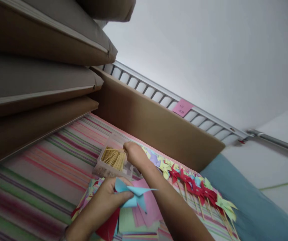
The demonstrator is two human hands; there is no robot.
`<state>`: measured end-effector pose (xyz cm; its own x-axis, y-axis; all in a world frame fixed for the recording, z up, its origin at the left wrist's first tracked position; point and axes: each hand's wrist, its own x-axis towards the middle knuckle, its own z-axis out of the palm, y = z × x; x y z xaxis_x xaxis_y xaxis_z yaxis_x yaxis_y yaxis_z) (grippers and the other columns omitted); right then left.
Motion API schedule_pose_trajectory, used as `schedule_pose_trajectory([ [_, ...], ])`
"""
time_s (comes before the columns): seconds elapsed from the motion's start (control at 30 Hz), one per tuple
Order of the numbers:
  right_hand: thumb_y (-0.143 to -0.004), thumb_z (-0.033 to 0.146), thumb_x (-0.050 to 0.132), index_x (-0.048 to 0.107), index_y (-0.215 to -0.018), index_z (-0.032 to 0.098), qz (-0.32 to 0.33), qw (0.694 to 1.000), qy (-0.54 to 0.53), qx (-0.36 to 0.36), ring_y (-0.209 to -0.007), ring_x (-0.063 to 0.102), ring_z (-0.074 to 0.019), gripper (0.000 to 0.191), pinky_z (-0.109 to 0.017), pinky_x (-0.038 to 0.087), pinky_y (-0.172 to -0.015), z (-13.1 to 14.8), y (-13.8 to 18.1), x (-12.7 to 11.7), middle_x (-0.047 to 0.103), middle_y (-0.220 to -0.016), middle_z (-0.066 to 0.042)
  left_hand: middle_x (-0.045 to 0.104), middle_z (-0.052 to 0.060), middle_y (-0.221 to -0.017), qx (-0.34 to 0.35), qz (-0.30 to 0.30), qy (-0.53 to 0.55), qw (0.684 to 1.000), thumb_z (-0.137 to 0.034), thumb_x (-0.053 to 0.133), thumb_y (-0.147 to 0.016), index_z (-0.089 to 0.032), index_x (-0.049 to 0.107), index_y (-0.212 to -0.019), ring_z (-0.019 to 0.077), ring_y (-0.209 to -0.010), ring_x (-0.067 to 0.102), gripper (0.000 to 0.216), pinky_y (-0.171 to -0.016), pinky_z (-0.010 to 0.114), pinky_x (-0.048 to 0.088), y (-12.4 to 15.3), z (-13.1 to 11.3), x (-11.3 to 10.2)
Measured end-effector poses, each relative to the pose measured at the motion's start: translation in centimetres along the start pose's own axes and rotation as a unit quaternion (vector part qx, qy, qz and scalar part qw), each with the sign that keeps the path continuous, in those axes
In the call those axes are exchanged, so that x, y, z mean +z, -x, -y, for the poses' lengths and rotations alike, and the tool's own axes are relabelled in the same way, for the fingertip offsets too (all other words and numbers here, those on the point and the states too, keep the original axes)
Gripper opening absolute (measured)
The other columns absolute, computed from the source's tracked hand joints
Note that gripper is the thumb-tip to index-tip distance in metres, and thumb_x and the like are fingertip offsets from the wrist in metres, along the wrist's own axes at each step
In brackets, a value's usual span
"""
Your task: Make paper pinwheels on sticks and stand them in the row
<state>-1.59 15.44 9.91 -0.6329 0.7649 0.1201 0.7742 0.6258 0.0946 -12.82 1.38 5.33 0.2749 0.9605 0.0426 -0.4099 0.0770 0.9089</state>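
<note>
My left hand (111,194) is closed on a light blue paper pinwheel (136,194), thumb pressed over its folded middle. Above and to the right, my right hand (133,154) pinches the end of a thin wooden stick (118,149) over a clear plastic box (101,169). A pile of similar sticks (115,160) lies inside that box. Beneath my hands are loose sheets of coloured paper, among them pink sheets (150,209), a pale green sheet (128,221) and a red sheet (108,226). My right forearm crosses over part of the pink paper.
Finished pinwheels on sticks, red (199,190) and yellow (225,204) among them, lie in a row to the right. A cardboard panel (159,117) stands behind, against a white railing with a pink note (182,107). Stacked grey cushions (40,73) rise at left above the striped cloth (45,167).
</note>
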Motion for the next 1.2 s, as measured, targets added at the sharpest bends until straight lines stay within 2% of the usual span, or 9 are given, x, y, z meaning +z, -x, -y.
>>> schedule_pose_trajectory([
  [0.13,-0.087,0.014,0.039,0.059,-0.089,0.016,-0.081,0.986,-0.098,0.109,-0.073,0.06,-0.0142,0.02,-0.023,0.044,-0.066,-0.1,8.2,-0.3,0.066,-0.081,-0.005,0.064,0.0,-0.069,0.016,-0.019,-0.074,0.997,-0.028,0.066,-0.07,-0.016,0.069,-0.075,0.0149,-0.067,0.055,0.013,-0.064,0.023,0.039,-0.2,0.6,0.3],
  [0.23,-0.085,0.024,0.043,0.059,-0.098,0.016,-0.178,0.869,-0.401,0.227,-0.059,0.057,-0.0131,0.022,-0.022,0.044,-0.056,0.4,14.4,1.9,0.065,-0.073,-0.003,0.063,0.0,-0.068,0.023,-0.023,-0.121,0.992,-0.028,0.066,-0.071,-0.016,0.069,-0.074,0.0154,-0.068,0.055,0.013,-0.065,0.024,0.04,-0.4,1.2,1.1],
  [0.33,-0.085,0.032,0.047,0.062,-0.103,0.016,-0.205,0.793,-0.494,0.29,-0.048,0.048,-0.0109,0.028,-0.022,0.04,-0.049,1.2,18.6,4.0,0.063,-0.066,-0.001,0.062,0.0,-0.066,0.033,-0.018,-0.147,0.988,-0.03,0.066,-0.072,-0.017,0.068,-0.072,0.0151,-0.066,0.054,0.014,-0.063,0.024,0.04,-0.5,2.0,2.1],
  [0.43,-0.085,0.034,0.048,0.067,-0.101,0.017,-0.209,0.792,-0.49,0.297,-0.052,0.051,-0.0127,0.03,-0.023,0.041,-0.053,1.5,21.2,5.1,0.061,-0.059,0.001,0.064,0.001,-0.069,0.03,0.015,-0.183,0.982,-0.03,0.066,-0.072,-0.017,0.068,-0.073,0.0159,-0.066,0.054,0.013,-0.063,0.024,0.041,-0.6,2.9,3.3],
  [0.53,-0.088,0.031,0.046,0.069,-0.101,0.019,-0.206,0.806,-0.483,0.272,-0.064,0.058,-0.0152,0.03,-0.024,0.044,-0.062,0.9,22.9,5.2,0.065,-0.068,-0.002,0.065,0.002,-0.069,0.018,0.07,-0.23,0.971,-0.028,0.064,-0.074,-0.017,0.068,-0.072,0.0164,-0.067,0.056,0.012,-0.064,0.025,0.041,-0.8,3.9,4.9],
  [0.7,-0.083,0.026,0.052,0.073,-0.086,0.017,-0.219,0.791,-0.498,0.278,-0.061,0.055,-0.0138,0.023,-0.022,0.042,-0.057,-1.1,25.0,4.9,0.059,-0.063,-0.001,0.065,0.002,-0.068,-0.006,0.135,-0.273,0.952,-0.027,0.063,-0.073,-0.019,0.068,-0.068,0.0186,-0.071,0.059,0.01,-0.074,0.028,0.046,-1.5,5.3,7.8],
  [0.8,-0.078,0.02,0.058,0.075,-0.08,0.018,-0.234,0.779,-0.51,0.28,-0.066,0.057,-0.0146,0.017,-0.023,0.042,-0.06,-1.9,25.9,4.8,0.06,-0.067,-0.002,0.068,0.003,-0.071,0.013,0.126,-0.297,0.946,-0.027,0.064,-0.074,-0.021,0.069,-0.068,0.0195,-0.073,0.06,0.01,-0.088,0.036,0.043,-2.1,5.7,8.9],
  [0.97,-0.074,0.012,0.058,0.074,-0.089,0.023,-0.258,0.737,-0.56,0.276,-0.072,0.061,-0.016,0.024,-0.024,0.045,-0.064,-2.1,26.7,4.6,0.066,-0.075,-0.003,0.07,0.0,-0.071,0.096,0.122,-0.34,0.928,-0.022,0.063,-0.075,-0.024,0.07,-0.07,0.0179,-0.072,0.063,0.009,-0.107,0.045,0.025,-2.6,6.0,9.2],
  [1.2,-0.075,0.009,0.054,0.074,-0.085,0.023,-0.273,0.739,-0.559,0.259,-0.071,0.059,-0.0138,0.026,-0.022,0.043,-0.064,-2.1,26.9,4.0,0.065,-0.074,-0.001,0.07,0.004,-0.078,0.196,0.071,-0.355,0.911,-0.019,0.064,-0.073,-0.024,0.072,-0.075,0.0215,-0.078,0.064,0.009,-0.09,0.042,0.044,-2.5,5.9,9.1],
])
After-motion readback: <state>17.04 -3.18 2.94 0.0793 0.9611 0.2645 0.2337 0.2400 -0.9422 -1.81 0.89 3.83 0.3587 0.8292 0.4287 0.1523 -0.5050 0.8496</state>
